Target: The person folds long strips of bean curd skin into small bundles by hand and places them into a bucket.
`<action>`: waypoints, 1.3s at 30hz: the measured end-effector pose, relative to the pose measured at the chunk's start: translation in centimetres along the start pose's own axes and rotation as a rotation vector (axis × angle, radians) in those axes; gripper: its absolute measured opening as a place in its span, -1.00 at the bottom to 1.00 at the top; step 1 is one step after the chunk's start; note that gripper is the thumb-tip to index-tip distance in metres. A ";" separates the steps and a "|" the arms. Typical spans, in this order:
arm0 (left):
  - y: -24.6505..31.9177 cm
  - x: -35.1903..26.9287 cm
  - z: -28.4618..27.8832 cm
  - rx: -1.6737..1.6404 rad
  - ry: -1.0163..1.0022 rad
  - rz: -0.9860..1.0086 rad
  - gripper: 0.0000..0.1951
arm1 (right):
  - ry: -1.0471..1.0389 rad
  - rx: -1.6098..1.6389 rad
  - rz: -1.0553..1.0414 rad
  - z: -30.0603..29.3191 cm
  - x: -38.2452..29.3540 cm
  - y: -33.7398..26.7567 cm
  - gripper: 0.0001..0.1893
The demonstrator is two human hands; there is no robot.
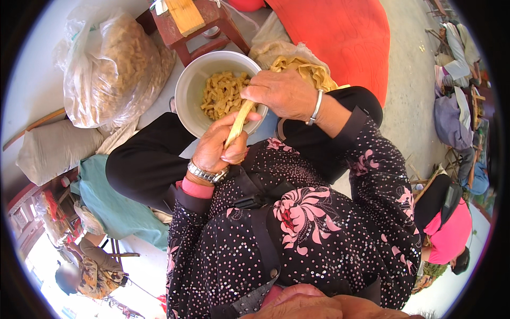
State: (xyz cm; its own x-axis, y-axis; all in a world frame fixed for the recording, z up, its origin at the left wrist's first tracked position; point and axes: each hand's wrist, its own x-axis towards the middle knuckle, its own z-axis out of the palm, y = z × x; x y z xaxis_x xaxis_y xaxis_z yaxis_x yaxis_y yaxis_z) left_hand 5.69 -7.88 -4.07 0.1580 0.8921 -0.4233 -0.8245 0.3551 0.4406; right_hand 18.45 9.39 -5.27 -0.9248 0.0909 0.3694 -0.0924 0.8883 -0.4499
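My left hand (pixel 223 145), with a watch at its wrist, grips the lower end of a folded pale yellow strip (pixel 239 124), which looks like tofu skin. The strip's upper end is pinched by my right hand (pixel 281 93), which wears a metal bangle. Both hands are over the near right side of a white bucket (pixel 184 85). Inside it lies a heap of short yellow pieces (pixel 221 91), partly hidden by my right fingers. Beyond my right hand, an open woven sack (pixel 275 48) holds wide yellow sheets (pixel 305 69).
A large clear plastic bag (pixel 107 71) of similar pieces stands at left, above a stuffed pale sack (pixel 59 147). A red-brown wooden stool (pixel 191 26) is behind the bucket. Red cloth (pixel 342 44) spreads at upper right. Other people sit along both sides, one in pink (pixel 450 231).
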 end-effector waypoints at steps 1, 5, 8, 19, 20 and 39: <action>0.3 0.1 0.4 0.058 0.020 0.032 -0.62 | 0.061 0.088 0.058 1.0 -0.4 -0.1 -0.85; 1.1 0.2 0.7 0.360 0.145 0.124 -0.59 | 0.089 1.039 0.580 4.0 -0.4 -3.1 -0.89; 1.1 0.1 0.3 0.567 0.285 0.178 -0.60 | 0.078 1.323 0.738 5.8 -0.8 -4.7 -0.82; -0.9 2.0 -3.6 1.045 0.519 0.623 -0.82 | 0.024 0.643 0.699 6.8 -0.8 -6.1 -0.83; -0.8 2.1 -3.9 1.061 0.515 0.638 -0.83 | -0.015 0.586 0.714 6.7 -0.7 -6.1 -0.83; -0.7 3.4 -4.1 0.091 0.476 0.458 -0.74 | 0.424 0.569 0.620 7.4 -1.3 -6.7 -0.88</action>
State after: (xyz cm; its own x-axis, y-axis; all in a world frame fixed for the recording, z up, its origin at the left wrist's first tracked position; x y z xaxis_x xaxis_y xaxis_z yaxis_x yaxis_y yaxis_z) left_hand 4.55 -6.28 -9.05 -0.4715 0.7453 -0.4713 -0.6990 0.0100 0.7150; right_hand 17.51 -0.05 -8.78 -0.6681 0.7297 0.1454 0.1019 0.2833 -0.9536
